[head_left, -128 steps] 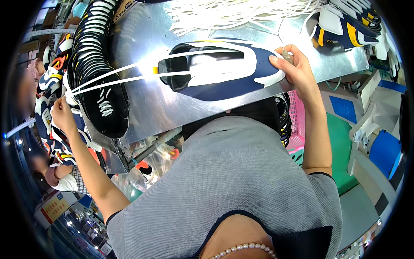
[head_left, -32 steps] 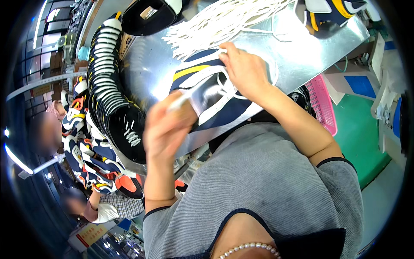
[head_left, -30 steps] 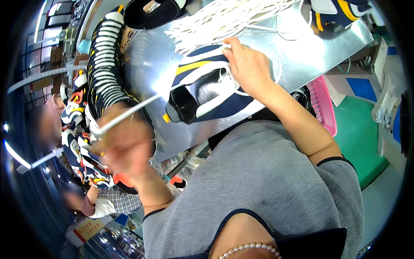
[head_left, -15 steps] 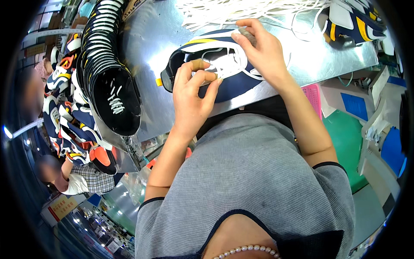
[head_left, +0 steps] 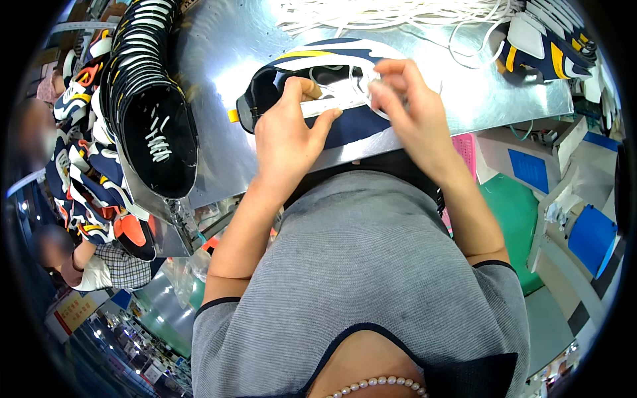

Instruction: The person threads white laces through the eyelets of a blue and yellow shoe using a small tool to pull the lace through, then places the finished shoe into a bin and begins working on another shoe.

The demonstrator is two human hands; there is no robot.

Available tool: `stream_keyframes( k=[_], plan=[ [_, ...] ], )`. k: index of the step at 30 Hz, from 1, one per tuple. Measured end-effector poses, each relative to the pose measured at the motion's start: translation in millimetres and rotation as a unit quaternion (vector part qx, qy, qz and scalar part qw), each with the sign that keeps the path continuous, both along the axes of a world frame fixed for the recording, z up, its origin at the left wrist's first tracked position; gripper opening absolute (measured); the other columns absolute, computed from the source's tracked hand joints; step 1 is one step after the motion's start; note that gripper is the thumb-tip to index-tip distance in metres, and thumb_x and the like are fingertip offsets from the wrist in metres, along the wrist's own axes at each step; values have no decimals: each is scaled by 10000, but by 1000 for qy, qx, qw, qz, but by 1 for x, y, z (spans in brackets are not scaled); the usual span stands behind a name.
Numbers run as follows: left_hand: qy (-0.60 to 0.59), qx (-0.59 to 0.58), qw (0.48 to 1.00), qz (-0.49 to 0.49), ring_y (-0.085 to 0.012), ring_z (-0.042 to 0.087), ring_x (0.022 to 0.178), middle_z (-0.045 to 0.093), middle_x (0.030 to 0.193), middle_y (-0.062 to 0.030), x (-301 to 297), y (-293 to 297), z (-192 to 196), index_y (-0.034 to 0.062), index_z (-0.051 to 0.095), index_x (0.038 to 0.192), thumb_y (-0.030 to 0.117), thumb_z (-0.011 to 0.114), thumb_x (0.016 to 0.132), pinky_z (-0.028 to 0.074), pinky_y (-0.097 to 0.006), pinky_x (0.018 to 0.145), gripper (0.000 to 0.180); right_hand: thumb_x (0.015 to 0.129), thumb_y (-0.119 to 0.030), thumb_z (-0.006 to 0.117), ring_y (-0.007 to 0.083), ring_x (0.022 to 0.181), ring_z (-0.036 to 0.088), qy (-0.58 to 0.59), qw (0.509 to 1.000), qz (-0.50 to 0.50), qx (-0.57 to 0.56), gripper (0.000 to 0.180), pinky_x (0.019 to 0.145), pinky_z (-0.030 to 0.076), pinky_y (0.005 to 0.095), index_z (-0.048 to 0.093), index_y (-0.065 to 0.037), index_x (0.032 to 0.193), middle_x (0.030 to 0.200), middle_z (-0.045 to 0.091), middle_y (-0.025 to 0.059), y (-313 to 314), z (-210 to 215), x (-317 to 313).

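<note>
A navy, white and yellow shoe upper [head_left: 352, 132] lies on the metal table, its heel with a yellow tab to the left. My left hand [head_left: 288, 129] is closed on the near edge of its opening, thumb outside and fingers reaching inside. White shoelace [head_left: 361, 83] loops across the eyelet area. At the toe end, my right hand [head_left: 415, 109] has thumb and bent forefinger drawn together at the lace; the fingertips are blurred. Part of the opening is hidden behind my left fingers.
A long nested row of dark shoe uppers [head_left: 159, 142] runs along the left. White laces [head_left: 391, 16] lie spread at the table's far side. More uppers [head_left: 541, 46] are stacked at far right. Other people sit beyond the heaped shoes [head_left: 86, 179] at left.
My right hand has come down and nearer from the upper's far toe side to the lacing. My left hand keeps its place at the opening, and its fingers have shifted slightly. The view has shifted a little.
</note>
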State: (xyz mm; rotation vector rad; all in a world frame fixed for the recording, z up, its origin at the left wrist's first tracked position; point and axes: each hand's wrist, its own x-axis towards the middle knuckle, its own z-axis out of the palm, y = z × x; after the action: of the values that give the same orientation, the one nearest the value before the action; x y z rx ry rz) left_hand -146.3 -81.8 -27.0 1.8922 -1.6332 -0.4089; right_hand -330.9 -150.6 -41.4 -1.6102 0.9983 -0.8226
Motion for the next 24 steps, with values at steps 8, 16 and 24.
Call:
stream_keyframes(
  k=[8, 16, 24],
  plan=[
    [-4, 44, 999, -6, -220, 702, 721, 718, 813, -126, 2, 0, 3, 21, 647, 972, 235, 802, 815, 531, -322, 658, 307, 965, -152, 571, 288, 751, 697, 65, 995, 71, 18, 143, 657, 511, 375, 531, -23, 1013, 810, 706, 120, 23, -8, -5],
    [-23, -111, 983, -143, -266, 729, 847, 718, 1014, -121, 8, 3, -12, -10, 588, 1082, 74, 821, 773, 551, -333, 711, 396, 949, -160, 583, 300, 697, 687, 35, 988, 90, 124, 147, 641, 511, 368, 543, -23, 985, 741, 690, 130, 12, -6, -1],
    [-79, -187, 948, -244, -235, 583, 618, 697, 927, -101, 13, 9, -19, 1, 568, 1053, 53, 815, 756, 449, -327, 546, 390, 940, -223, 602, 388, 803, 667, 124, 983, 93, 97, 205, 726, 513, 466, 542, -38, 1004, 831, 677, 189, 16, -9, 22]
  ],
)
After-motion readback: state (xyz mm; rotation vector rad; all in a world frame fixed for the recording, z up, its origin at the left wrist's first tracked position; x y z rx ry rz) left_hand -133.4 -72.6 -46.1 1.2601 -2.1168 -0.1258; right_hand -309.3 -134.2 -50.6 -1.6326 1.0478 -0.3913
